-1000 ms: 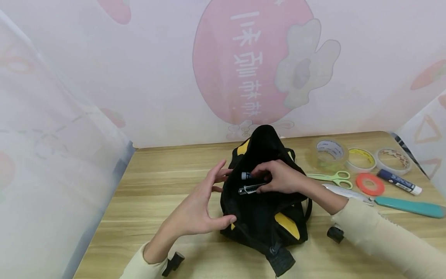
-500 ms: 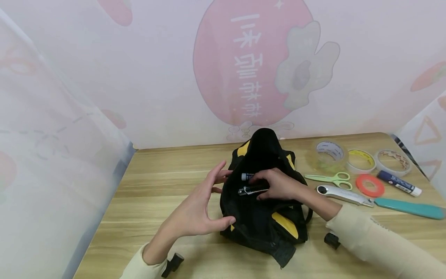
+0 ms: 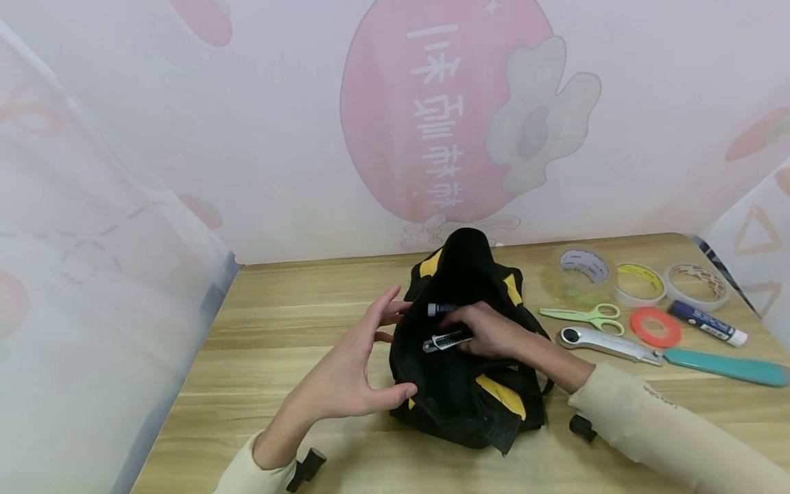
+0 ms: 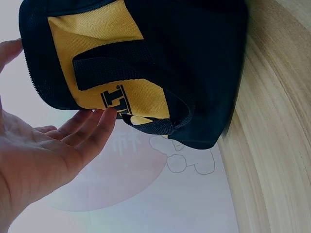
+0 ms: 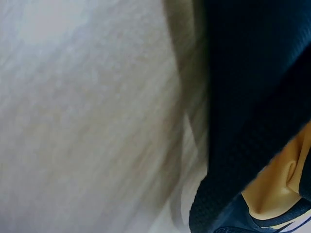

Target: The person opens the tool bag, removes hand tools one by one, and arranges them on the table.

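A black bag (image 3: 444, 418) with yellow panels stands on the table with its mouth wide. My left hand (image 3: 352, 367) spreads around its left rim, thumb at the near side. In the left wrist view, the fingers of this left hand (image 4: 53, 145) lie straight along the bag's yellow panel (image 4: 92, 29). Reaching inside is my right hand (image 3: 494, 334); its fingertips are hidden in the dark interior. By its thumb lies a snap-off utility knife (image 3: 447, 340), and by its fingers a dark blue glue stick (image 3: 437, 309). Whether it grips either cannot be told.
On the right lie clear tape (image 3: 586, 267), two tape rolls (image 3: 642, 281), green scissors (image 3: 592, 315), red tape (image 3: 655, 328), a blue glue stick (image 3: 706, 322), a silver utility knife (image 3: 611, 344) and a teal-handled tool (image 3: 725, 367). A printed curtain (image 3: 296, 137) hangs behind the table.
My right hand has moved slightly nearer to me inside the bag. The knife inside has tilted, and the bag's front flap has shifted up. The left hand has stayed put.
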The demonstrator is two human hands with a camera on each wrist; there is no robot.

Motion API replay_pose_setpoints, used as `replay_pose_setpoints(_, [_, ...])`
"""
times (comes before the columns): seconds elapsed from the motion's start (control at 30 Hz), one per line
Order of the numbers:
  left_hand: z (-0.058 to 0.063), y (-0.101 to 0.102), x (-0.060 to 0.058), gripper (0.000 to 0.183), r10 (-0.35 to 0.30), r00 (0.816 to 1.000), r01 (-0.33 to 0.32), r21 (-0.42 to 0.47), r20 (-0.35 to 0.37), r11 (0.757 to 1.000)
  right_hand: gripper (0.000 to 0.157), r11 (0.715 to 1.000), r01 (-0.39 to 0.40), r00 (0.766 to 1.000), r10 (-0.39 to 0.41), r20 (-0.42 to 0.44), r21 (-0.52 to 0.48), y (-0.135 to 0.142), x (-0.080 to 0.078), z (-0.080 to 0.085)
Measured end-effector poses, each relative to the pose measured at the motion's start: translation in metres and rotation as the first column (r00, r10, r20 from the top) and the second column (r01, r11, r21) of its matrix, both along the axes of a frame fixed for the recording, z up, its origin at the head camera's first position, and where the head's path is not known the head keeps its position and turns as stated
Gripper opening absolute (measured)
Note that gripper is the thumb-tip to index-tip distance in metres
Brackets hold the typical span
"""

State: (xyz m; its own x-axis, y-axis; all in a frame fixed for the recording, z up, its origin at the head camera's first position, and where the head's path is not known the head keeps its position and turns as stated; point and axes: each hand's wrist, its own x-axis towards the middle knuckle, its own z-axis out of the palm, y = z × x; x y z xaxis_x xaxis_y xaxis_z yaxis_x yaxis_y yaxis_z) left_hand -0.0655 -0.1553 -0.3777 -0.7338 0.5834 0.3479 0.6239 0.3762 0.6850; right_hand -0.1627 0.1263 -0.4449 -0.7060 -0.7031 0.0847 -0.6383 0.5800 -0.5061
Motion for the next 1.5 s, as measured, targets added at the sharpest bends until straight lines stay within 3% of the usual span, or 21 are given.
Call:
replay_pose_setpoints(0.33, [-0.001, 0.001, 0.001, 0.124, -0.005, 1.000, 0.005, -0.004, 0.003, 1.000, 0.036, 0.999, -0.039, 0.999, 0.039, 0.010, -0.033, 0.002, 0.003, 0.007])
replay_pose_setpoints(0.6, [-0.001, 0.001, 0.000, 0.124, -0.008, 1.000, 0.008, -0.014, 0.009, 1.000, 0.033, 0.986, -0.063, 0.998, 0.058, -0.040, -0.156, 0.007, 0.007, 0.022])
replay_pose_setpoints(0.83, [-0.002, 0.001, 0.000, 0.124, -0.005, 1.000, 0.005, -0.012, 0.012, 1.000, 0.034, 0.959, -0.069, 0.993, 0.040, -0.110, -0.274, 0.013, 0.007, 0.049])
replay_pose_setpoints(1.0, [-0.002, 0.001, -0.001, 0.125, -0.007, 1.000, 0.007, -0.002, 0.010, 1.000, 0.035, 0.957, -0.086, 0.986, 0.042, -0.160, -0.278, 0.020, 0.010, 0.071])
replay_pose_setpoints(1.17, [-0.001, 0.002, -0.001, 0.124, -0.008, 1.000, 0.008, -0.006, 0.016, 1.000, 0.037, 0.960, -0.080, 0.987, 0.039, -0.155, -0.270, 0.026, 0.015, 0.085])
replay_pose_setpoints(1.5, [-0.003, 0.000, -0.002, 0.123, 0.000, 1.000, 0.000, -0.003, 0.021, 1.000, 0.045, 0.927, -0.053, 0.976, -0.030, -0.214, -0.371, 0.046, 0.030, 0.119])
